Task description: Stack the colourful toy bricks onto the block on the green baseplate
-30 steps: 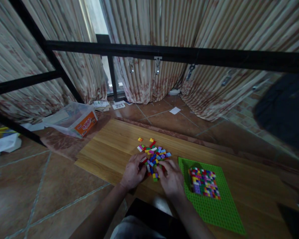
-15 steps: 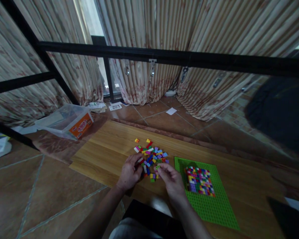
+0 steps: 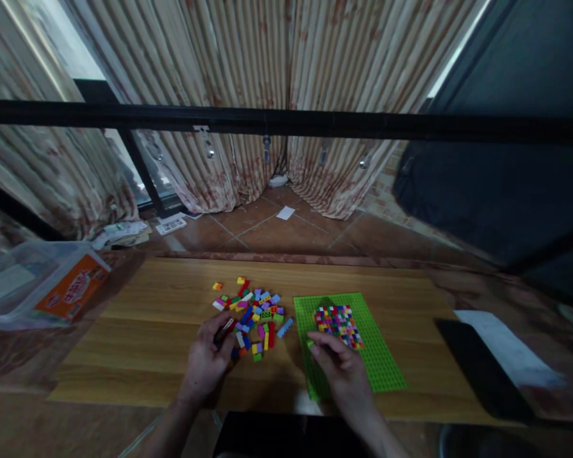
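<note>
My left hand [image 3: 206,357] is at the left edge of a pile of loose toy building bricks [image 3: 248,315]. Its thumb and fingers close round a dark red brick [image 3: 228,324], partly hidden by the fingers. Pinched in my right hand [image 3: 341,366] is a small lime-green brick [image 3: 310,343], held over the left part of a green studded baseplate [image 3: 382,369]. Just beyond those fingers, a multicoloured block of joined bricks [image 3: 341,323] sits on the baseplate.
A wooden table [image 3: 143,331] carries all the bricks. A clear plastic box [image 3: 42,286] with an orange label stands at the left. On the right lie a black flat object [image 3: 482,369] and white paper [image 3: 510,350]. A black metal bar [image 3: 286,121] crosses beyond the table.
My right hand has moved from the brick pile to over the baseplate, carrying the lime-green brick. My left hand stays by the pile. The view has turned to the right.
</note>
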A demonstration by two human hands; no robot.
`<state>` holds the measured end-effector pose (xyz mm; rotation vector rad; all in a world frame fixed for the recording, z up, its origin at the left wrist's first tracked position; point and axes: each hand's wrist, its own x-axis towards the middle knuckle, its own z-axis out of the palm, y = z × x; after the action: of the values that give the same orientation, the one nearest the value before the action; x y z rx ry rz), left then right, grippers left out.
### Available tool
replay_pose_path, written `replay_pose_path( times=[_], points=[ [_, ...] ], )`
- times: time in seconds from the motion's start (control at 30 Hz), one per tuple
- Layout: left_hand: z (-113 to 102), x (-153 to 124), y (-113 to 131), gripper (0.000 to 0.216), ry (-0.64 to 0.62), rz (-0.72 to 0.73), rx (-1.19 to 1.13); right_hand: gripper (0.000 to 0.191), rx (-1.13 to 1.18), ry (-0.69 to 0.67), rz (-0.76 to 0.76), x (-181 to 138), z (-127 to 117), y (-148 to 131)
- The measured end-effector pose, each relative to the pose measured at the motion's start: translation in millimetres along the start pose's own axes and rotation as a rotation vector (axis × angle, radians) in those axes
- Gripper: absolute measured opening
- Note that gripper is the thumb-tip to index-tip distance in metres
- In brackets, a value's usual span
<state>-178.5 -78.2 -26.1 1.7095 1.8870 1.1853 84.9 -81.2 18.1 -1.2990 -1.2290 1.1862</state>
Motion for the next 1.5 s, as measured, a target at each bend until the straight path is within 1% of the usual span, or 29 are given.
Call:
replay_pose_path(
  times=[0.07, 0.13, 0.2, 0.27, 0.33, 0.43, 0.53, 0.63, 0.8, 0.93, 1.17, 1.37, 1.5],
  points=[
    [-0.1, 0.8, -0.7, 0.036, -0.014, -0.008, -0.011, 0.028, -0.068, 0.099, -0.055, 3.7, -17.7, 4.0],
    [-0.7, 1.8, -0.8, 0.036, -0.024, -0.002, 0.005, 0.029, -0.165, 0.160, -0.116, 9.4, -33.5, 5.6],
    [-1.5, 2.8, -0.5, 0.037, -0.027, 0.005, 0.027, 0.028, -0.289, 0.176, -0.174, 16.6, -45.1, 3.7],
    [-1.7, 3.4, -0.1, 0.038, -0.033, 0.000, 0.024, 0.025, -0.406, 0.159, -0.227, 24.8, -51.1, -0.9],
    [-1.2, 3.7, 0.2, 0.039, -0.036, -0.019, 0.005, 0.022, -0.495, 0.121, -0.271, 33.1, -51.5, -6.1],
    [0.0, 3.4, 0.3, 0.040, -0.032, -0.050, -0.010, 0.020, -0.602, 0.043, -0.336, 43.5, -45.7, -10.8],
    [0.2, 3.2, 0.8, 0.040, -0.029, -0.056, -0.008, 0.019, -0.706, -0.022, -0.403, 50.0, -39.0, -9.9],
    [-0.6, 3.5, 1.8, 0.040, -0.037, -0.049, -0.004, 0.020, -0.782, -0.048, -0.470, 53.5, -35.5, -4.8],
    [-1.2, 3.7, 1.2, 0.038, -0.033, -0.026, 0.011, 0.020, -0.839, -0.026, -0.566, 56.5, -35.2, 4.9],
    [-0.8, 2.9, 0.6, 0.038, -0.029, -0.006, 0.004, 0.022, -0.865, -0.003, -0.607, 56.0, -36.1, 9.6],
    [-1.8, 3.0, 0.0, 0.035, -0.033, 0.020, 0.097, 0.026, -0.859, 0.014, -0.676, 53.8, -37.2, 18.7],
    [-1.7, 2.3, -0.2, 0.036, -0.015, 0.027, 0.092, 0.027, -0.863, -0.021, -0.702, 54.7, -39.5, 25.7],
    [-1.2, 2.9, 0.5, 0.036, -0.027, 0.025, 0.093, 0.028, -0.877, -0.043, -0.705, 53.6, -40.3, 25.3]
  ],
)
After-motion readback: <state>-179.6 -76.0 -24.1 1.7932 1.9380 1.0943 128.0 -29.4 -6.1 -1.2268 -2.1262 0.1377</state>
